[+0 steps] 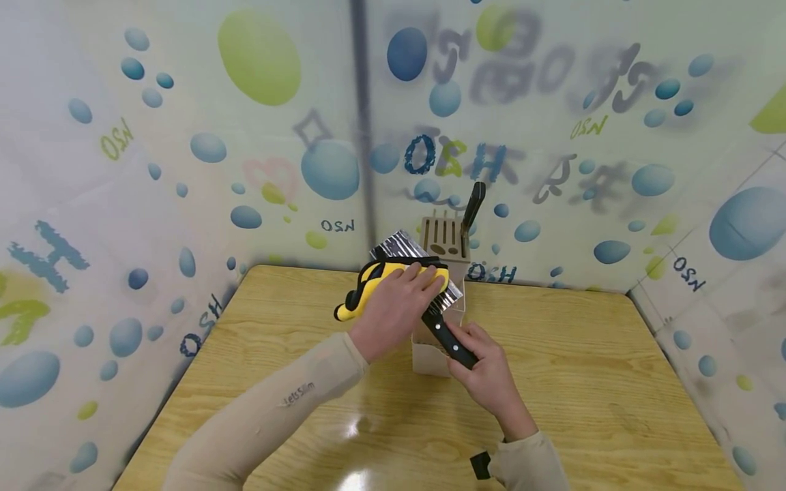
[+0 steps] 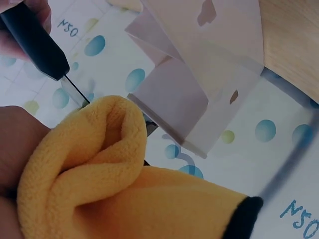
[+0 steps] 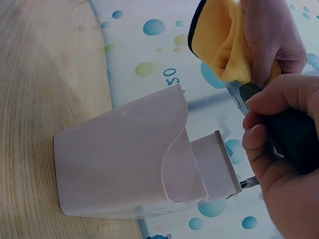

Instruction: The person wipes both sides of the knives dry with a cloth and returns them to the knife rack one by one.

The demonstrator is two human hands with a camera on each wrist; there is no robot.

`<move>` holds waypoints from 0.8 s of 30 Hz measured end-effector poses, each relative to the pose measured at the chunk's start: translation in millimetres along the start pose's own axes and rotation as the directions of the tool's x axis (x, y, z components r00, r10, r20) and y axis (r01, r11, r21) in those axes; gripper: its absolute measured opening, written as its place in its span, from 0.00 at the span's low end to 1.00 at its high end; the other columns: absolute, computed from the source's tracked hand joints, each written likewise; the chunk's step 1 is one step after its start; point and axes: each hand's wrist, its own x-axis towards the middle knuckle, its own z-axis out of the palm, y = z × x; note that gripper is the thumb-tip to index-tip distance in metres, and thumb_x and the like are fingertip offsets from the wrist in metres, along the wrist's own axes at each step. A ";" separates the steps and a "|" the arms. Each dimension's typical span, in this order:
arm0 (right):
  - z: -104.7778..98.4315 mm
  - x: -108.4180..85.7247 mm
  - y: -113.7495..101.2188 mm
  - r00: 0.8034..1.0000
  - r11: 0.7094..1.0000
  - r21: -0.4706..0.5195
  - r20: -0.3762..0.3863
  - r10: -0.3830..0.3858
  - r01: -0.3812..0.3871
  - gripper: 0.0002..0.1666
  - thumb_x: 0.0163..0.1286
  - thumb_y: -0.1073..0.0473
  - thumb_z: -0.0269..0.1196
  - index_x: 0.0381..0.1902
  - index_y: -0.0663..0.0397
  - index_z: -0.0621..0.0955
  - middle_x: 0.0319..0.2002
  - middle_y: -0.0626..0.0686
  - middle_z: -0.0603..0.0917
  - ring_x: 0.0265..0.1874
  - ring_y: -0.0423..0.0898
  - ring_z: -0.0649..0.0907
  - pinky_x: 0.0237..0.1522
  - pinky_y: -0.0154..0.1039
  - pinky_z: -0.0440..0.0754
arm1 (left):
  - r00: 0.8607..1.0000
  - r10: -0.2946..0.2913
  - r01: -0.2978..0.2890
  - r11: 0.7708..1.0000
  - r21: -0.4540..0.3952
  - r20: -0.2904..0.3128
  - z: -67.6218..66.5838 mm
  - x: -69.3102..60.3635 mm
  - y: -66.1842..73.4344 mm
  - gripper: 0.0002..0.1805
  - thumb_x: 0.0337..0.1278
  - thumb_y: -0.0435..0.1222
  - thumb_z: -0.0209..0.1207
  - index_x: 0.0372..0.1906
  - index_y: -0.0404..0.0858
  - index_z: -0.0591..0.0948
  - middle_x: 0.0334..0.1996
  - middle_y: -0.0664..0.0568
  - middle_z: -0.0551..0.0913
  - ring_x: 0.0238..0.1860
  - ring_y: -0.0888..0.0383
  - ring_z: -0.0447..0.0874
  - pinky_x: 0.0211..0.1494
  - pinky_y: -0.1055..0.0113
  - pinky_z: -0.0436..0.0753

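Observation:
My right hand [image 1: 488, 372] grips the black riveted handle [image 1: 451, 341] of a broad-bladed kitchen knife. Its shiny blade [image 1: 396, 244] shows ridge-like stripes and points up and to the left. Folded over the blade is a yellow cloth [image 2: 99, 164] with black edging, which my left hand [image 1: 399, 300] holds against the metal. Part of the blade is hidden under cloth and fingers. Behind and below the hands stands a pale knife holder [image 3: 119, 154] with a slotted top. A second black-handled knife [image 1: 473, 208] sticks up from a slot at its right side.
The knife holder stands on a wooden table [image 1: 571, 382] near its back edge. Printed sheeting [image 1: 546, 136] with blue and green spots rises behind the table and along both sides. A small black item [image 1: 481, 466] is at the right sleeve's cuff.

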 end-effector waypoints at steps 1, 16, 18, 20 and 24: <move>0.1 -0.1 0.4 1.000 1.000 0.001 0.000 -0.004 0.004 0.33 0.58 0.78 0.67 0.63 0.65 0.82 0.40 0.56 0.81 0.33 0.46 0.78 0.28 0.32 0.80 | 1.000 -0.003 0.003 1.000 -0.007 -0.005 0.1 0.5 -1.3 0.28 0.61 0.35 0.71 0.67 0.42 0.80 0.64 0.47 0.81 0.61 0.50 0.82 0.60 0.61 0.85; 1.3 -1.4 0.1 1.000 0.999 0.033 0.015 0.005 -0.006 0.34 0.56 0.80 0.66 0.63 0.64 0.82 0.42 0.56 0.82 0.35 0.46 0.78 0.29 0.32 0.79 | 0.995 -0.028 0.028 1.000 0.000 -0.099 1.4 3.4 -19.9 0.17 0.66 0.33 0.67 0.58 0.42 0.85 0.53 0.49 0.86 0.52 0.51 0.84 0.56 0.61 0.86; 1.2 -1.7 -0.7 1.000 0.999 0.037 0.015 0.007 -0.008 0.34 0.56 0.80 0.66 0.63 0.63 0.82 0.42 0.56 0.82 0.34 0.45 0.78 0.29 0.31 0.79 | 0.994 -0.032 0.032 0.999 -0.002 -0.104 2.4 3.1 -20.7 0.16 0.67 0.33 0.66 0.58 0.41 0.85 0.53 0.49 0.86 0.51 0.50 0.83 0.55 0.61 0.86; 1.2 -2.1 -1.2 1.000 0.999 0.037 0.014 0.008 -0.008 0.34 0.56 0.80 0.66 0.63 0.63 0.82 0.41 0.56 0.82 0.34 0.45 0.78 0.29 0.31 0.79 | 0.993 -0.039 0.040 0.999 -0.001 -0.108 3.2 2.9 -21.7 0.15 0.68 0.32 0.64 0.57 0.41 0.85 0.52 0.48 0.86 0.50 0.50 0.83 0.54 0.60 0.86; 1.3 -3.4 -1.7 1.000 0.999 0.039 0.016 0.003 -0.004 0.35 0.57 0.79 0.66 0.64 0.62 0.82 0.41 0.55 0.82 0.33 0.45 0.77 0.29 0.32 0.79 | 0.992 -0.064 0.065 0.998 0.005 -0.105 4.8 3.2 -24.6 0.14 0.68 0.31 0.63 0.56 0.41 0.85 0.50 0.49 0.86 0.49 0.51 0.83 0.53 0.61 0.86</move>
